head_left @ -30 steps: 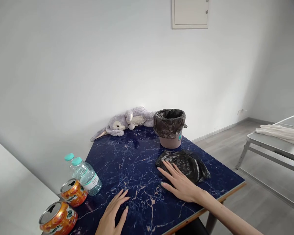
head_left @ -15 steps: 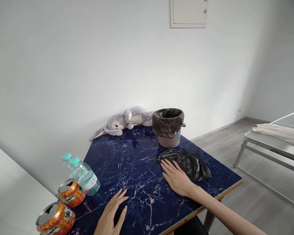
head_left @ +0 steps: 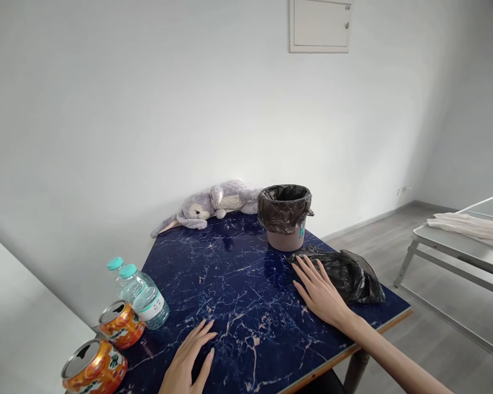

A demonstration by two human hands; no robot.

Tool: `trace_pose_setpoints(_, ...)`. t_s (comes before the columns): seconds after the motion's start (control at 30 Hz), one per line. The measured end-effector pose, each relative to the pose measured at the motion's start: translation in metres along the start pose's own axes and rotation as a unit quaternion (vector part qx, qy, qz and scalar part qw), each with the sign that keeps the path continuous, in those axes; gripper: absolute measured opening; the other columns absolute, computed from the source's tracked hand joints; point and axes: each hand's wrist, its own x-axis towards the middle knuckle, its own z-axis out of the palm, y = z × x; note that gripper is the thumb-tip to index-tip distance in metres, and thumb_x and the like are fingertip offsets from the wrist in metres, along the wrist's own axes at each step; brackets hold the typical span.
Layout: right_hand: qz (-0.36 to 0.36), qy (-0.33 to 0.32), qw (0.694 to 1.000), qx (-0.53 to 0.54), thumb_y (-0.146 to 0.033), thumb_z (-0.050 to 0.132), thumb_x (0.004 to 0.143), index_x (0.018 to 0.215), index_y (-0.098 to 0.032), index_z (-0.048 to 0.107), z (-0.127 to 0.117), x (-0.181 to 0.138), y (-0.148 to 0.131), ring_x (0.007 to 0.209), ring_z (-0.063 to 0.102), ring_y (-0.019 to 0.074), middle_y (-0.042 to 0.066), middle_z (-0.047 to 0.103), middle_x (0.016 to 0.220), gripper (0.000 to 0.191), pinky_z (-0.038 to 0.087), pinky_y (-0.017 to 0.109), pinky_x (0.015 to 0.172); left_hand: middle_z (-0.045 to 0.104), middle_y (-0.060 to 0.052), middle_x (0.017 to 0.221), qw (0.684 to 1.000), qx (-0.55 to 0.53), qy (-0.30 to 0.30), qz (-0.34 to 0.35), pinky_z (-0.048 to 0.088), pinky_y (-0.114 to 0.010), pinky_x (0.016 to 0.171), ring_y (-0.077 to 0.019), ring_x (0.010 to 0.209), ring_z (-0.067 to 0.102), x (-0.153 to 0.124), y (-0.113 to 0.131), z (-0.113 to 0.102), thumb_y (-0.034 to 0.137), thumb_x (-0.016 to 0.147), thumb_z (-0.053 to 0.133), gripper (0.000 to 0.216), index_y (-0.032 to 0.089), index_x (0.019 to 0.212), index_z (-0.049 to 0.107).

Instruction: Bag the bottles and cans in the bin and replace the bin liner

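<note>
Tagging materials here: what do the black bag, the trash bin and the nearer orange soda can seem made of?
Black bag: likely thin plastic film, glossy, with crinkled highlights.
Trash bin: probably rigid plastic, fairly matte, smooth-walled below the liner.
Nearer orange soda can: metal, likely aluminium; bare silvery lid, glossy printed side.

Homelike room with plush toy (head_left: 205, 203), marbled table (head_left: 230, 273), wood-look floor (head_left: 373, 241), white walls (head_left: 148, 109)

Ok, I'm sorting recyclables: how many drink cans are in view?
2: one can at the near left of the table, another can just behind, beside the bottles. Any inside the bin would be hidden.
</note>
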Motion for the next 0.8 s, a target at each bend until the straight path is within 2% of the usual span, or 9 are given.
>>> trace_pose_setpoints(0.1,0.008,0.021,0.999,0.03,-0.054,0.032,0.112,0.167,-0.018,0.034,-0.007,-0.01,-0.031,0.163,0.015,0.0332,0.011,0.024,0.175,0.066,0.021,0.061,0.131,0.065,0.003,0.152,1.0,0.003,0.003,0.003,0.055,-0.046,0.111,-0.0257,0.141,0.06,0.0,-0.001,0.001,0.04,0.104,0.057,0.036,0.041,0.139,0.064)
trace_pose_setpoints(0.2,-0.042,-0.048,0.993,0.099,-0.055,0.032,0.112,0.169,-0.024,0.026,-0.017,-0.02,-0.065,0.163,0.016,0.0305,0.005,0.018,0.176,0.065,0.025,0.056,0.132,0.065,0.001,0.151,1.0,0.007,0.003,0.002,0.055,-0.045,0.111,-0.0262,0.141,0.06,0.001,-0.002,0.001,0.041,0.104,0.057,0.037,0.039,0.14,0.063)
trace_pose_setpoints(0.3,-0.077,-0.116,0.979,0.151,-0.056,0.03,0.113,0.169,-0.03,0.024,-0.027,-0.024,-0.086,0.163,0.017,0.0284,0.0,0.018,0.176,0.063,0.022,0.054,0.133,0.065,0.002,0.151,1.0,0.006,-0.003,-0.004,0.054,-0.046,0.111,-0.0265,0.14,0.06,0.003,-0.004,0.002,0.042,0.104,0.055,0.035,0.039,0.138,0.065)
trace_pose_setpoints(0.4,-0.061,-0.136,0.974,0.172,-0.057,0.029,0.112,0.169,-0.029,0.027,-0.033,-0.024,-0.09,0.163,0.018,0.0283,0.0,0.021,0.175,0.063,0.021,0.055,0.134,0.065,0.001,0.151,1.0,-0.001,-0.002,-0.009,0.055,-0.046,0.11,-0.0269,0.14,0.061,0.004,-0.005,0.004,0.042,0.104,0.056,0.035,0.039,0.137,0.066)
trace_pose_setpoints(0.8,-0.034,-0.144,0.967,0.208,-0.057,0.031,0.112,0.168,-0.035,0.027,-0.037,-0.02,-0.086,0.162,0.02,0.0295,-0.004,0.021,0.174,0.061,0.024,0.055,0.133,0.062,-0.001,0.155,0.999,0.0,0.003,-0.036,0.055,-0.046,0.11,-0.0278,0.141,0.06,0.009,-0.011,0.008,0.043,0.105,0.054,0.04,0.038,0.143,0.063)
